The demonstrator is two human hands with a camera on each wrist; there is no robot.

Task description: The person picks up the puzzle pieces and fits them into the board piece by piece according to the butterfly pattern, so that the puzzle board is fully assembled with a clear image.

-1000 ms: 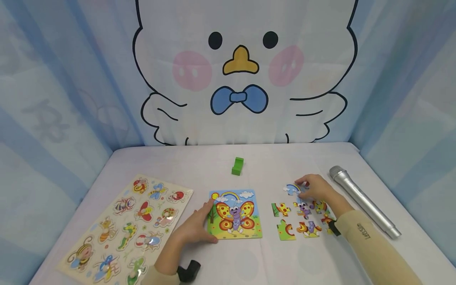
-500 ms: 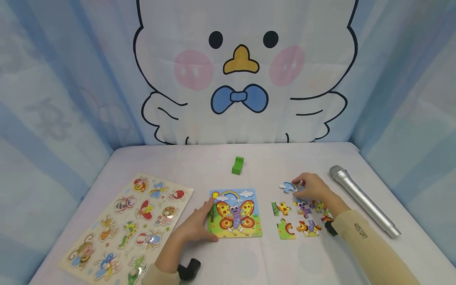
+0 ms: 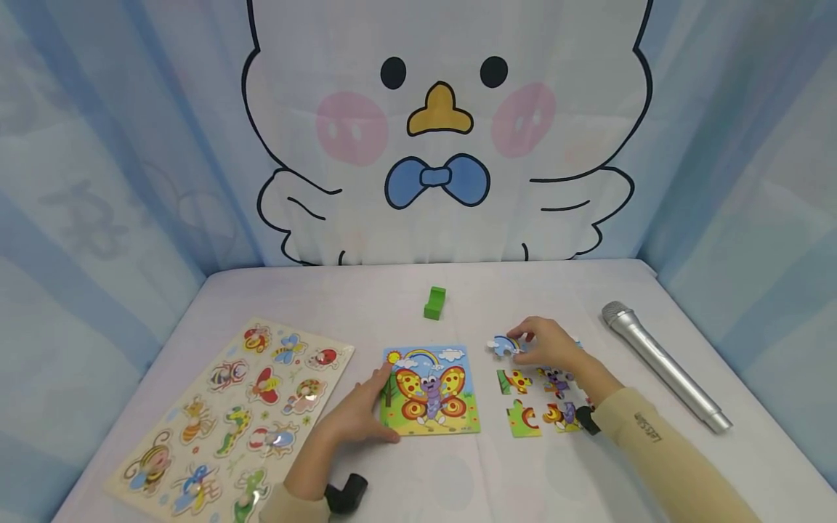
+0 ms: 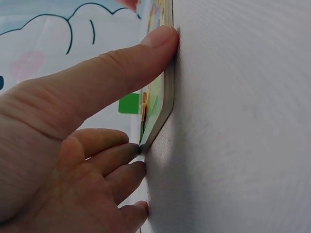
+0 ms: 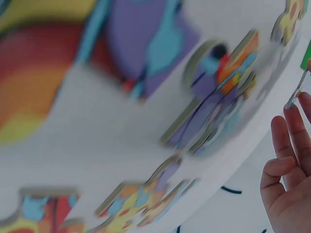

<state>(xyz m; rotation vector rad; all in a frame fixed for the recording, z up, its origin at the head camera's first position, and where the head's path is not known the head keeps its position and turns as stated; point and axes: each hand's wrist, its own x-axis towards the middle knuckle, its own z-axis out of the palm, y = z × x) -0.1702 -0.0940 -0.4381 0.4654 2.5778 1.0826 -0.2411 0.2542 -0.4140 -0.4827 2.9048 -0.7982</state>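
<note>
While the left hand (image 3: 356, 414) rests at the butterfly board (image 3: 431, 396), between its eight and nine o'clock, the right hand (image 3: 552, 344) pinches a rainbow puzzle piece (image 3: 503, 346) between thumb and fingertips. The left thumb and fingers stand apart around the board's near left corner; the left wrist view shows the thumb tip against the board's thick edge.

Taking the butterfly board as the centre of the dial, the rainbow piece sits near two o'clock, just apart from the board. Whether it touches the white cloth (image 3: 458, 476) is hard to tell from these angles.

At the rainbow piece's six o'clock lies a tree piece (image 3: 514, 381), with a green corner piece (image 3: 523, 419) beyond it in the same direction. Around four o'clock from the rainbow piece lie a purple face piece (image 3: 556, 380) and a body piece (image 3: 559, 417), partly covered by a black wrist camera (image 3: 587, 420). Further pieces are mostly hidden by the right arm.

A green block (image 3: 434, 303) stands at the board's twelve o'clock, a silver microphone (image 3: 667, 367) lies well apart at three, and an insect board (image 3: 219, 398) lies at nine.
</note>
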